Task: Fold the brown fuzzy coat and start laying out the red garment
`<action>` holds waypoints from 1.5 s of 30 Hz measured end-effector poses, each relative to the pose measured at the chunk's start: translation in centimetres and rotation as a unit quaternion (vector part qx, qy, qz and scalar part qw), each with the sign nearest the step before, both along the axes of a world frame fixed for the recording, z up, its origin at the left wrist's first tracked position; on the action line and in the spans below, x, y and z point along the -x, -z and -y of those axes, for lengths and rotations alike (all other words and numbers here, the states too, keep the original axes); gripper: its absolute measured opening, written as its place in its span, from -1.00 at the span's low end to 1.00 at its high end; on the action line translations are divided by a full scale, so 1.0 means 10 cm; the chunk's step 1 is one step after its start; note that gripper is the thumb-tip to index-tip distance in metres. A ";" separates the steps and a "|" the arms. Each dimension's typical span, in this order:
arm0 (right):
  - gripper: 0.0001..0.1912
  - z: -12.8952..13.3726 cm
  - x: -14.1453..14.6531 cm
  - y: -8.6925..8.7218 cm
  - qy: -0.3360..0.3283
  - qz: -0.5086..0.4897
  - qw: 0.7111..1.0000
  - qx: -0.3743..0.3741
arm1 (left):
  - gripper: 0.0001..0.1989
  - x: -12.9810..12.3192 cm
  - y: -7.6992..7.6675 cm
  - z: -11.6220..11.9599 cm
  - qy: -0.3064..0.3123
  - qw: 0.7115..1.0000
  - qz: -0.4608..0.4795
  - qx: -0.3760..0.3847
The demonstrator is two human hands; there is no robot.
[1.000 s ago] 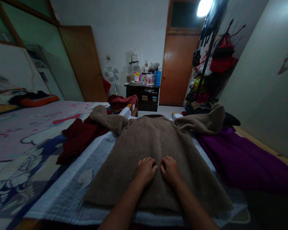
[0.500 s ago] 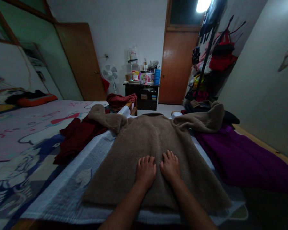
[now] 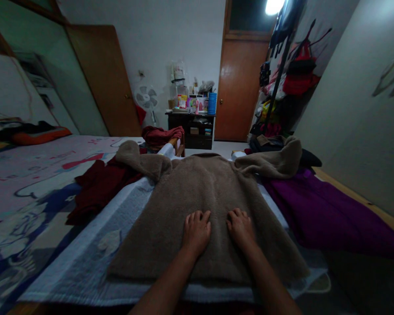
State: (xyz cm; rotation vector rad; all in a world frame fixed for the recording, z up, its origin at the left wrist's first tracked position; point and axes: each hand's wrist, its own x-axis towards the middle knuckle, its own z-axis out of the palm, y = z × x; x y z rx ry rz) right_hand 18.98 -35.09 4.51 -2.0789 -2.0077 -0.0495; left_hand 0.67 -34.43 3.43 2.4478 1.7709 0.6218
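A brown fuzzy coat [image 3: 203, 188] lies spread out on a pale blue cover [image 3: 85, 258], its collar at the far end and its hem toward me. Both sleeves stretch out to the sides, bent. My left hand [image 3: 197, 229] rests palm down on the lower middle of the coat, fingers extended. To the right of it, across a faint lengthwise ridge in the cloth, my right hand [image 3: 241, 227] lies on the coat too, fingers slightly curled but apart. Neither hand grips anything that I can see.
Dark red clothing [image 3: 101, 188] lies left of the coat, and purple fabric [image 3: 328, 210] to the right. A bed with a patterned sheet [image 3: 46, 162] fills the left side. Farther back stand a fan [image 3: 146, 98], a dark cabinet [image 3: 197, 142] and a wooden door [image 3: 236, 92].
My hands have moved apart over the coat, the right one shifting to the right. The coat stays spread in place, while the whole view has shifted slightly.
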 end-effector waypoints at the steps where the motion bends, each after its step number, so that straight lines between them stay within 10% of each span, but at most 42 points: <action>1: -0.81 0.03 -0.02 -0.01 -0.001 0.001 1.000 0.002 | -0.63 0.00 0.00 0.00 0.000 1.000 0.001 0.001; 17: -0.54 -0.13 0.36 0.12 -0.121 -0.097 0.987 0.028 | -0.60 0.00 0.03 0.01 0.001 1.000 -0.008 -0.003; 33: -0.39 -0.20 0.07 0.11 0.068 -0.014 0.994 0.090 | -0.60 -0.01 0.09 0.00 -0.001 1.000 0.002 -0.020; 45: -0.34 0.10 -0.11 0.04 0.053 0.019 0.993 0.101 | -0.60 -0.01 0.11 -0.02 -0.001 1.000 -0.002 -0.024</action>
